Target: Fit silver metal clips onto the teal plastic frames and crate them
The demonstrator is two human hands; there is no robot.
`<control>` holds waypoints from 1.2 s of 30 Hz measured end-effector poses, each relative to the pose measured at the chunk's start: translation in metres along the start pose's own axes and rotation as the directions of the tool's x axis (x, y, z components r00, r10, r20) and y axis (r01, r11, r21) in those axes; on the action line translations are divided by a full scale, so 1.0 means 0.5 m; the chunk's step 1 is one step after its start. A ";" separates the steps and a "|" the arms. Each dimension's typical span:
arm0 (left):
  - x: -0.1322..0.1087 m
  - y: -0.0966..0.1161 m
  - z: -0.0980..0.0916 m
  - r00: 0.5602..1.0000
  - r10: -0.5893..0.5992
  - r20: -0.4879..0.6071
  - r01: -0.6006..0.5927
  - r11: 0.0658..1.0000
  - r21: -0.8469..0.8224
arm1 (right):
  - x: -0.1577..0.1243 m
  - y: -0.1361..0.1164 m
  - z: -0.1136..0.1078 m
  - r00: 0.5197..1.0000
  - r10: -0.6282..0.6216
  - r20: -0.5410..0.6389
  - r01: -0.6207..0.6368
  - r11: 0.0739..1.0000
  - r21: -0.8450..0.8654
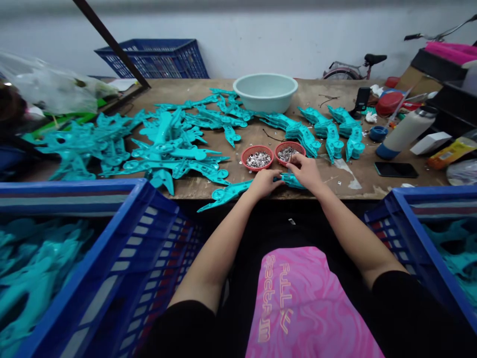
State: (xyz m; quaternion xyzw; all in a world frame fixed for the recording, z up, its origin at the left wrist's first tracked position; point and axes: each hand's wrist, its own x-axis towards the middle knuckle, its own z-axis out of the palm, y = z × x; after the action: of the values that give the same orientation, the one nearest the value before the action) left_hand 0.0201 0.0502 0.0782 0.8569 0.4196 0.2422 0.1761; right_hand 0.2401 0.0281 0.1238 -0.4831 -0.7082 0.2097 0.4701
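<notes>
My left hand (264, 182) presses down on a long teal plastic part (227, 194) that lies along the table's near edge. My right hand (305, 169) rests on the same part's right end, fingers curled and pinched near the right one of two small red baskets (289, 151). The left red basket (257, 158) and the right one both hold small shiny metal pieces. What the right fingertips pinch is too small to make out.
Many loose teal parts (167, 144) cover the wooden table (335, 181); stacked ones (328, 132) lie right. A pale basin (265, 92), a bottle (404, 132) and a phone (395, 169) stand about. Blue crates (122, 248) (413, 233) of teal parts flank my lap.
</notes>
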 end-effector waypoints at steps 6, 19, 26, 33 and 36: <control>-0.002 0.003 -0.001 1.000 -0.010 -0.004 0.010 1.000 0.017 | -0.001 0.009 0.002 0.997 -0.040 0.065 0.043 0.998 -0.038; -0.001 -0.003 0.005 0.999 0.041 -0.032 -0.042 0.999 -0.032 | -0.006 0.012 -0.004 0.996 -0.075 0.037 0.075 0.997 0.002; 0.001 -0.006 0.005 0.998 0.048 -0.032 -0.050 0.998 -0.040 | -0.007 -0.011 0.014 0.990 -0.123 0.073 0.126 0.991 -0.040; -0.001 -0.006 0.007 0.999 0.020 -0.027 -0.021 0.999 -0.038 | 0.005 -0.039 -0.016 0.997 -0.036 0.075 0.047 0.987 -0.151; -0.001 -0.006 0.007 1.000 0.013 -0.021 -0.013 0.999 -0.036 | 0.008 -0.048 -0.025 0.997 -0.077 -0.013 0.076 0.993 -0.087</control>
State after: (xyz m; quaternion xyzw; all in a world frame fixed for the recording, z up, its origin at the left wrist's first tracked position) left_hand 0.0199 0.0513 0.0739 0.8537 0.4114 0.2598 0.1858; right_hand 0.2388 0.0190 0.1493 -0.4774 -0.7307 0.1566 0.4622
